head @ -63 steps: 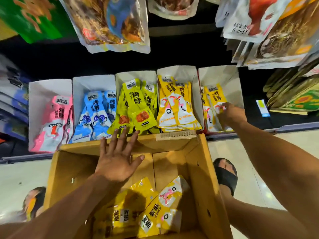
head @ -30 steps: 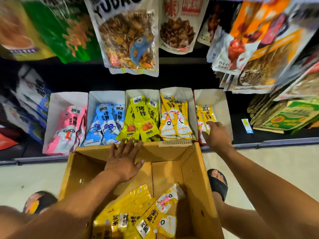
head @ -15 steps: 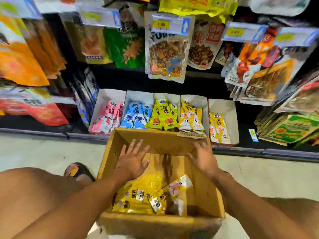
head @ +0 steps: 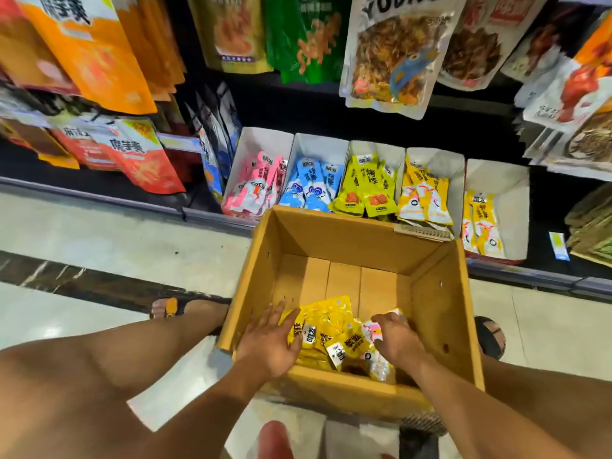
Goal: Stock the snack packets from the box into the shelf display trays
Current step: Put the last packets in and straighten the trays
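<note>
Yellow snack packets (head: 332, 332) heap at the 6 o'clock end of the box (head: 440, 293). The left hand (head: 268, 339), fingers straight and spread, touches the heap from 9 o'clock. The right hand (head: 395, 339) bends over it from 3 o'clock; whether it grips, I cannot tell. Display trays (head: 511, 190) stand at 12 o'clock.

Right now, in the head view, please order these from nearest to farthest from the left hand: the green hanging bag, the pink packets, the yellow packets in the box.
1. The yellow packets, in the box, right beside the left hand.
2. The pink packets, in the leftmost tray on the shelf.
3. The green hanging bag, high above the trays.
</note>
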Tool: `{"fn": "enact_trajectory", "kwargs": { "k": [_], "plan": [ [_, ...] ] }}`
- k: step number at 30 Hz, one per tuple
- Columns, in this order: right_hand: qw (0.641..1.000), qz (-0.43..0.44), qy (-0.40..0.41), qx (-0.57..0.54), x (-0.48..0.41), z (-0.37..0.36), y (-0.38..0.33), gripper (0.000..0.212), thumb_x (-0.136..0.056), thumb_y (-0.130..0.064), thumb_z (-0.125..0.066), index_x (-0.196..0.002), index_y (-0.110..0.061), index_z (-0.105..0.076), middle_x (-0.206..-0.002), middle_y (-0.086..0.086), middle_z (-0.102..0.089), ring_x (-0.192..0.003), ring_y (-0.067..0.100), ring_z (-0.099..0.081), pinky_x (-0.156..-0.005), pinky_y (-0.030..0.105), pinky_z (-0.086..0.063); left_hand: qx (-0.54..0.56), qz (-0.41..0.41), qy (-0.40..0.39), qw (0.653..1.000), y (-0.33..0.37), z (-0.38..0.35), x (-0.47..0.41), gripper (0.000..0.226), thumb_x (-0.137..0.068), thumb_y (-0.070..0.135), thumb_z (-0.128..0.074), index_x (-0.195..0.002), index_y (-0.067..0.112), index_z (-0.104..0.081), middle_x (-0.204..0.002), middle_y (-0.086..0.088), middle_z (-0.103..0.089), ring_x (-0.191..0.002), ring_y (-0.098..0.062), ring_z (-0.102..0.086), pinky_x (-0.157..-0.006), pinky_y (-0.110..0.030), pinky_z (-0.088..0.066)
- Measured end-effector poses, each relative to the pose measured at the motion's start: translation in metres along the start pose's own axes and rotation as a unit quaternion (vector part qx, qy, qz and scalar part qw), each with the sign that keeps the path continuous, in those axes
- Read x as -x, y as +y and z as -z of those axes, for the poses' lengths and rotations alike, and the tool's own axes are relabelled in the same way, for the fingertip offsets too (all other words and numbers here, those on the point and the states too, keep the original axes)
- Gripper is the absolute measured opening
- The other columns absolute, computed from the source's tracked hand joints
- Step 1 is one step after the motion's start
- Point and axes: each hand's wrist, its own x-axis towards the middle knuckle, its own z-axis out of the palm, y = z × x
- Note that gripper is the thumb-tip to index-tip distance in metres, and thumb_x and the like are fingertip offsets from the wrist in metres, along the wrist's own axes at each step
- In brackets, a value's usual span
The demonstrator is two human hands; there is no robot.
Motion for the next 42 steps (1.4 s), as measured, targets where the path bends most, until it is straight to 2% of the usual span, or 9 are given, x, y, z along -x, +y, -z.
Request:
{"fn": "enact_trajectory", "kwargs": {
  "k": [5,10,17,24,29,34,37,40,42],
  "plan": [
    [0.996,0.013,-0.093,0.005,-0.027,-0.021,-0.006,0.06,-0.089,-0.02,-0.063,-0.146,-0.025,-0.043,-0.142,0.005,-0.043,-0.131,0.031,-0.05,-0.103,0.04,-0.046,0.008,-0.003,-0.003,1.0,-0.002,0.0,-0.006,0.069,-0.099,0.059,-0.028,-0.161,0.046,0.001,-0.172,0.012,0.005,-0.159,-0.02,-0.001,-0.124,-0.051,-0.015],
    [0.985,0.052,-0.165,0.019,-0.055,-0.034,-0.021,0.065,-0.092,-0.008,-0.058,-0.153,-0.018,-0.036,-0.154,0.009,-0.035,-0.135,0.031,-0.047,-0.104,0.036,-0.045,0.004,-0.002,-0.012,1.0,-0.003,-0.003,-0.011,0.07,-0.097,0.058,-0.027,-0.161,0.044,-0.004,-0.172,0.008,-0.002,-0.159,-0.024,-0.006,-0.124,-0.052,-0.018],
    [0.982,0.086,-0.158,0.049,-0.089,-0.045,-0.028,0.069,-0.088,-0.001,-0.054,-0.152,-0.021,-0.039,-0.154,0.009,-0.034,-0.13,0.033,-0.053,-0.1,0.038,-0.049,0.001,0.014,-0.007,1.0,-0.002,-0.005,-0.014,0.07,-0.095,0.059,-0.028,-0.16,0.046,-0.006,-0.172,0.01,-0.008,-0.158,-0.022,-0.009,-0.122,-0.051,-0.024],
    [0.976,0.09,-0.14,0.143,-0.096,-0.06,-0.03,0.045,-0.088,0.002,-0.053,-0.127,-0.019,-0.062,-0.126,0.013,-0.055,-0.113,0.032,-0.061,-0.092,0.035,-0.052,0.001,0.025,-0.004,1.0,-0.003,-0.005,-0.013,0.073,-0.094,0.057,-0.031,-0.161,0.042,-0.008,-0.171,0.008,-0.017,-0.157,-0.022,-0.013,-0.12,-0.049,-0.025],
    [0.961,0.107,-0.089,0.241,-0.09,-0.041,-0.028,0.021,-0.091,-0.019,-0.059,-0.108,-0.029,-0.068,-0.115,-0.003,-0.065,-0.118,0.023,-0.053,-0.093,0.035,-0.044,-0.001,0.025,0.002,1.0,-0.004,-0.007,-0.012,0.076,-0.094,0.057,-0.033,-0.161,0.043,-0.001,-0.169,0.009,-0.021,-0.157,-0.021,-0.015,-0.121,-0.048,-0.024],
    [0.987,0.099,-0.052,0.12,-0.079,0.006,-0.024,0.012,-0.1,-0.037,-0.05,-0.107,-0.032,-0.058,-0.108,0.0,-0.07,-0.102,0.027,-0.065,-0.075,0.032,-0.046,-0.01,0.011,-0.004,1.0,-0.006,-0.006,-0.01,0.079,-0.095,0.061,-0.026,-0.16,0.041,0.014,-0.171,0.008,-0.014,-0.158,-0.022,-0.011,-0.125,-0.049,-0.02],
    [0.995,0.102,0.012,-0.007,-0.076,0.03,-0.023,0.004,-0.099,-0.038,-0.054,-0.102,-0.035,-0.053,-0.091,-0.005,-0.071,-0.089,0.026,-0.068,-0.07,0.035,-0.051,0.0,0.006,-0.009,1.0,-0.004,-0.002,-0.008,0.08,-0.096,0.066,-0.024,-0.159,0.04,0.017,-0.172,0.009,-0.009,-0.158,-0.021,-0.007,-0.125,-0.049,-0.021],
    [0.979,0.112,0.068,-0.155,-0.075,0.052,-0.032,0.011,-0.093,-0.034,-0.062,-0.088,-0.027,-0.055,-0.077,-0.006,-0.068,-0.076,0.02,-0.066,-0.072,0.041,-0.052,0.049,0.008,-0.007,0.999,-0.004,0.003,-0.006,0.082,-0.096,0.072,-0.026,-0.16,0.04,0.014,-0.171,0.008,-0.012,-0.158,-0.018,-0.007,-0.124,-0.048,-0.022],
    [0.957,0.097,0.088,-0.26,-0.071,0.069,-0.046,0.015,-0.092,-0.03,-0.065,-0.08,-0.024,-0.057,-0.073,-0.014,-0.069,-0.071,0.007,-0.065,-0.076,0.04,-0.05,0.096,0.026,-0.002,0.995,-0.004,0.005,-0.008,0.083,-0.094,0.077,-0.026,-0.162,0.039,0.006,-0.17,0.006,-0.018,-0.157,-0.018,-0.014,-0.122,-0.047,-0.028]
  ]
}}
